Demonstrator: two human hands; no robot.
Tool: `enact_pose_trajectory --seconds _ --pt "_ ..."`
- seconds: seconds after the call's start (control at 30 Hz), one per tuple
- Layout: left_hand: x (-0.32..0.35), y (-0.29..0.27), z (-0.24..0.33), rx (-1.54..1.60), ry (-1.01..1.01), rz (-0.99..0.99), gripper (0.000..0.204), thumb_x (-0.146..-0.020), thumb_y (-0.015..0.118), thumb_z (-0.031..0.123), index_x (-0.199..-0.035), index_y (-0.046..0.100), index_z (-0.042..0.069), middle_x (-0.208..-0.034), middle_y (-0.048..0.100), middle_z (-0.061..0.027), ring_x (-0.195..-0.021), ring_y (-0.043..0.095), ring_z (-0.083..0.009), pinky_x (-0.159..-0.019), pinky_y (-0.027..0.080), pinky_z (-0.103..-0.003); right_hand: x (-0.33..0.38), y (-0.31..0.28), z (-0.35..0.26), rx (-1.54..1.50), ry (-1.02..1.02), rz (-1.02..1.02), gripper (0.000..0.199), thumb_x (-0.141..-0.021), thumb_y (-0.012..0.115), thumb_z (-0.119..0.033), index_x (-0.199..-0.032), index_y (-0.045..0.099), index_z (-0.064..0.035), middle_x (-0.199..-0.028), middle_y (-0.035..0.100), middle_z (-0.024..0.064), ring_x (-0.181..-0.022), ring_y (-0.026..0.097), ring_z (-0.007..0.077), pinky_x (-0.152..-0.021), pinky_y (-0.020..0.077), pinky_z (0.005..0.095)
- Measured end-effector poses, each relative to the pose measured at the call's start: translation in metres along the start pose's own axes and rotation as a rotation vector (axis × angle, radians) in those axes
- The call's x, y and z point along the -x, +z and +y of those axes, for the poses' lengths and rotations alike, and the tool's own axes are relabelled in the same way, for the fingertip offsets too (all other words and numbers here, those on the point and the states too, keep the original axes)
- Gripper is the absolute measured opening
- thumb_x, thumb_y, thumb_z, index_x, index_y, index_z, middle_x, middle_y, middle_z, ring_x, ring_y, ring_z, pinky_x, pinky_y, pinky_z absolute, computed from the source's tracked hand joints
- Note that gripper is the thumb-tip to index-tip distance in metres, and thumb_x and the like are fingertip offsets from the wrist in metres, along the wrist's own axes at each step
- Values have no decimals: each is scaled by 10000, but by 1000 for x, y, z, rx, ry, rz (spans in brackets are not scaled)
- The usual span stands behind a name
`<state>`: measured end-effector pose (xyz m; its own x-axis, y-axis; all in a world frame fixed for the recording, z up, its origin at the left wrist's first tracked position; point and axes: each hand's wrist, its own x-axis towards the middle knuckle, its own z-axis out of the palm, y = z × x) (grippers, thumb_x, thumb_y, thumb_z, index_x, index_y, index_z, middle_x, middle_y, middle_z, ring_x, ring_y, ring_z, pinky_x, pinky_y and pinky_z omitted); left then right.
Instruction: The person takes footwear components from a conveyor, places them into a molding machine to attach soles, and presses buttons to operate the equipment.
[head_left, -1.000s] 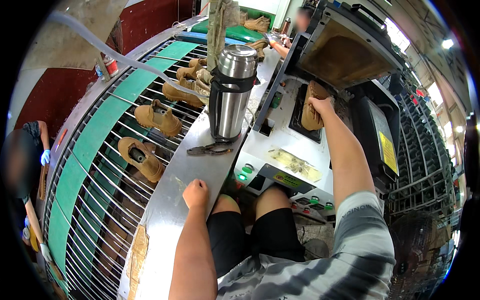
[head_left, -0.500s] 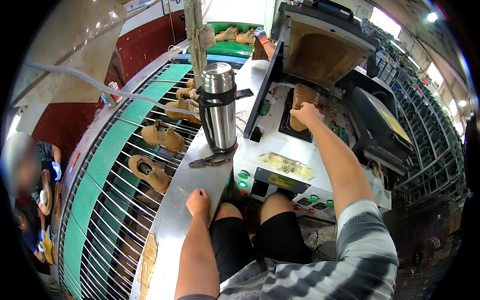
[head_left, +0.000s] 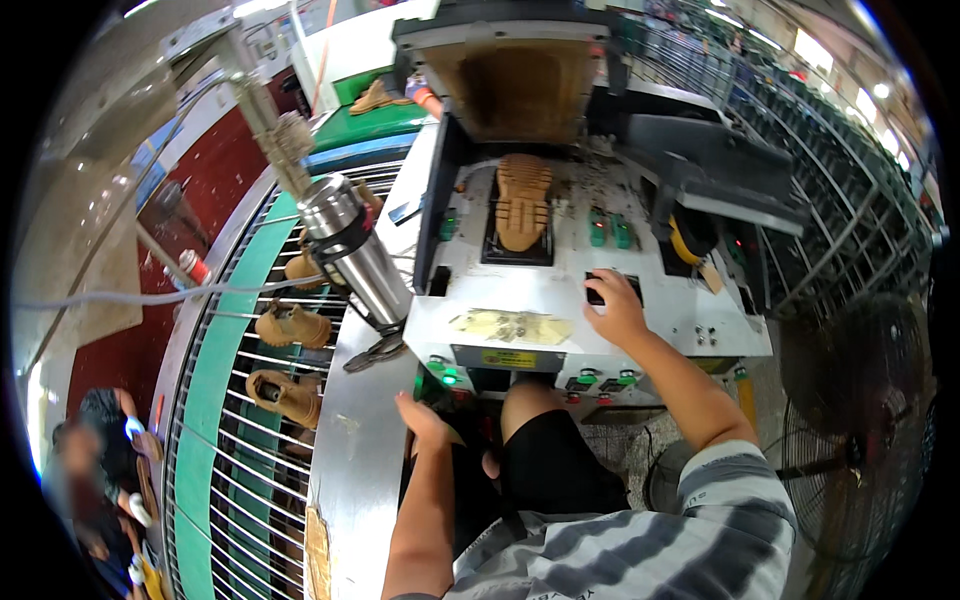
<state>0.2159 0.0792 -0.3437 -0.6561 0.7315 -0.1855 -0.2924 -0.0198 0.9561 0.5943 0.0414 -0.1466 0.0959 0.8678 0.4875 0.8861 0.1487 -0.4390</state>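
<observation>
One tan shoe (head_left: 523, 205), one white machine (head_left: 560, 285).
Shoe set sole-up toward machine's far side; left hand (head_left: 428, 420), beside worktop (head_left: 362, 460), and right hand (head_left: 617, 312), at machine's near right, are seen apart, unclenched, empty.

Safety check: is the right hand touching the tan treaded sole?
No, the right hand is near the front of the machine, apart from the tan treaded sole.

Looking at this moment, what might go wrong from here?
The lid stands raised behind the upturned shoe and could pinch the right hand if it dropped during a reach underneath. The left hand is near the lit green button and might press it accidentally. The steel flask, near the edge of the bench, could be knocked over.
</observation>
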Motion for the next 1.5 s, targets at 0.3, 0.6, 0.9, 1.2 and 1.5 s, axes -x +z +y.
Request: enact_pose_trajectory --seconds 0.3,0.6,0.9,1.2,1.5 --pt "25 -14 1 -168 -62 -623 572 -1021 400 347 -1482 310 20 -1439 441 -119 -1209 513 -248 -985 397 -340 -6 -115 140 289 294 356 421 -705 734 -203 -1094 615 -95 -1157 587 158 -1079 548 371 -907 461 451" --pt "25 -10 -9 -236 -13 -742 531 -995 484 183 -1472 322 16 -1328 519 -148 -1081 595 -228 -866 504 -317 -123 -132 192 400 1041 -218 1151 -633 763 -478 -1538 132 -150 -1525 284 226 -1408 297 371 -1138 292 424" --pt "33 -48 -10 -432 -6 -753 200 -875 520 9 -978 675 -65 -784 676 -86 -733 638 -129 -688 503 -234 -119 -194 176 155 842 273 1097 -499 752 -280 -1461 290 -31 -1337 505 267 -1203 525 399 -971 442 406" --pt "88 -38 1 -1303 421 -1082 259 -823 603 290 -925 729 89 -880 703 -145 -827 676 -341 -732 535 -446 18 -198 125 -13 532 539 1007 -565 793 -190 -1451 329 -78 -1411 390 201 -1312 384 369 -1062 336 444" --pt "119 -67 -20 -982 99 -1100 329 -821 624 241 -1050 671 10 -957 691 -208 -924 667 -353 -823 517 -399 44 -170 129 -212 524 835 859 -669 768 -142 -1434 379 -107 -1472 343 163 -1328 364 338 -1068 320 448"
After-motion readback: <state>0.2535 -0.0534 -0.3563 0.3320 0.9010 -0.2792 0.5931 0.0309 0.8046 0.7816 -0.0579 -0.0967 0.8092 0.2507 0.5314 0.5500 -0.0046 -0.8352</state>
